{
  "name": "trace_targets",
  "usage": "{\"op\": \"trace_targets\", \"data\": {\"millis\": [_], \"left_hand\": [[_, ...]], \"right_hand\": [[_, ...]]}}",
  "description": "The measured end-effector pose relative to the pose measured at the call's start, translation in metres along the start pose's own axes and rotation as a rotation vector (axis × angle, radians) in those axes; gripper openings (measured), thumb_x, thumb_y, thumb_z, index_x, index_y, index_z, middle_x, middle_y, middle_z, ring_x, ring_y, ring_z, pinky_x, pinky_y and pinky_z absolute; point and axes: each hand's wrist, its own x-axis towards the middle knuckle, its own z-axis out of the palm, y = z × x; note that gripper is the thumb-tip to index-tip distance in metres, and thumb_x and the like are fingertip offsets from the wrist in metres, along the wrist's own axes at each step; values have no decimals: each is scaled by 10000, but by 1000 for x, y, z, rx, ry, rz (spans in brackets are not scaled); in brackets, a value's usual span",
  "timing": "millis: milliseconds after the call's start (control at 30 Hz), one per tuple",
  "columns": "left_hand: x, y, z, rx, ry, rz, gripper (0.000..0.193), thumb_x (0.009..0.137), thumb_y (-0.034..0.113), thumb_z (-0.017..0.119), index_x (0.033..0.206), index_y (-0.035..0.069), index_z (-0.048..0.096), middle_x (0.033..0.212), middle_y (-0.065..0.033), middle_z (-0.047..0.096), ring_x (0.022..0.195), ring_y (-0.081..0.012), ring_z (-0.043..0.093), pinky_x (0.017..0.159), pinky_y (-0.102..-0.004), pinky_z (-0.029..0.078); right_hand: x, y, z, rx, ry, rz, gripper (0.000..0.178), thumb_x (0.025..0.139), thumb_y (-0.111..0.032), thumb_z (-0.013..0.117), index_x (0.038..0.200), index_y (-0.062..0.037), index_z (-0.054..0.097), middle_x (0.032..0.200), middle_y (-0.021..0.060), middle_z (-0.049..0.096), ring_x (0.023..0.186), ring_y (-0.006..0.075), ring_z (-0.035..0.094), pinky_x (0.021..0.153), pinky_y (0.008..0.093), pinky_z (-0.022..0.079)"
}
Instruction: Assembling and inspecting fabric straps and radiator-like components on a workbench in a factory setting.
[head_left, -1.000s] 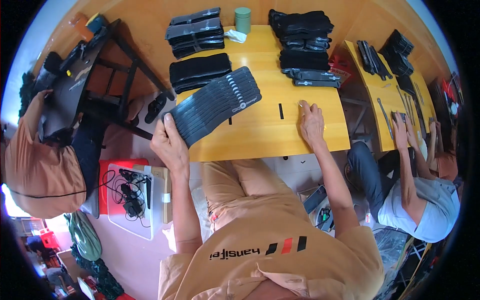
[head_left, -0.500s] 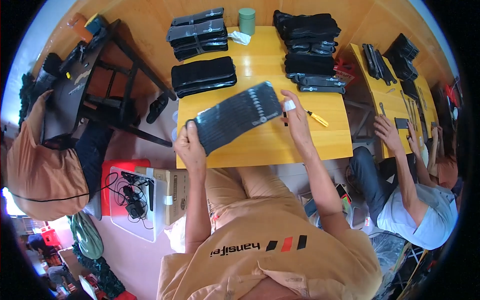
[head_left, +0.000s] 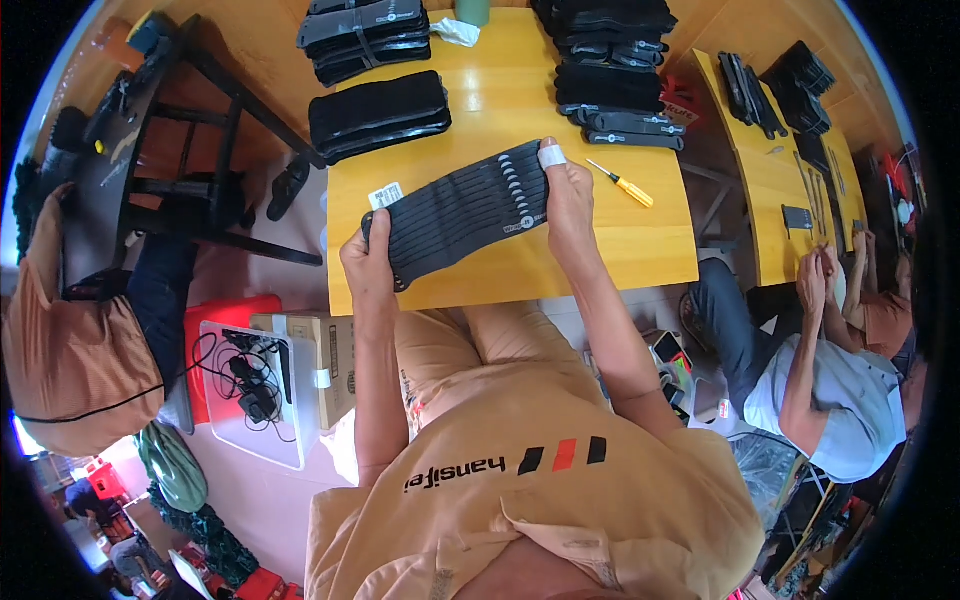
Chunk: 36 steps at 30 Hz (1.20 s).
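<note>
A black ribbed elastic wrap [head_left: 455, 218], folded flat, is held up over the yellow table's near half. A row of pale crescent marks runs down its right part. My left hand [head_left: 370, 265] grips its left end, thumb on top. A small white label [head_left: 384, 196] sticks up beside that end. My right hand [head_left: 570, 205], with white tape round a digit, pinches the right end. Close to the right hand on the table lies a screwdriver [head_left: 632, 191] with a yellow handle.
Black folded wraps [head_left: 380, 118] are stacked at the table's left, with a tied bundle [head_left: 365, 40] behind. More black stacks [head_left: 610, 90] stand at the right. White crumpled tissue [head_left: 458, 31] and a green canister [head_left: 472, 10] are at the back. A co-worker's hands [head_left: 815, 275] are at the right-hand table.
My right hand has closed on the wrap's right end, where it was apart before. The wrap is now stretched between both hands, and its white label shows more. The view has shifted.
</note>
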Motion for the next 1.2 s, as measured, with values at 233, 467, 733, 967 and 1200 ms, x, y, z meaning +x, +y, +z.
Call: {"op": "trace_targets", "data": {"millis": [233,467,733,967,1200], "left_hand": [[10,-1,-6,-317,-65,-97,377,913,319,484,1044,-21,580,956,-90,635,817,-154,622,724,-263,501],[6,10,1,-488,-113,-159,325,897,316,520,1012,18,578,930,-57,637,793,-122,616,694,-248,503],[5,1,-14,-18,-129,-146,220,871,201,581,887,-8,645,800,-6,628,668,-40,550,587,-188,446],[4,3,-8,-258,-99,-125,250,890,219,548,897,-13,643,826,-49,648,694,-80,600,618,-203,486],[3,7,-1,-499,-90,-120,288,913,229,498,995,-25,604,896,-57,646,739,-104,617,658,-213,500]], "right_hand": [[-5,24,5,263,50,181,298,924,-285,473,771,-51,578,687,19,614,556,90,563,521,229,459],[-8,34,11,328,237,315,246,909,-267,507,806,-52,571,724,15,607,595,101,573,524,249,477],[-6,33,-3,39,212,23,301,906,-256,513,695,-50,571,631,8,578,511,73,515,469,221,413],[-6,36,4,199,187,94,289,907,-260,514,729,-40,573,653,15,589,513,77,527,470,226,434],[-4,44,0,293,224,207,276,887,-294,546,751,-55,578,661,7,595,510,79,531,475,228,439]]}}
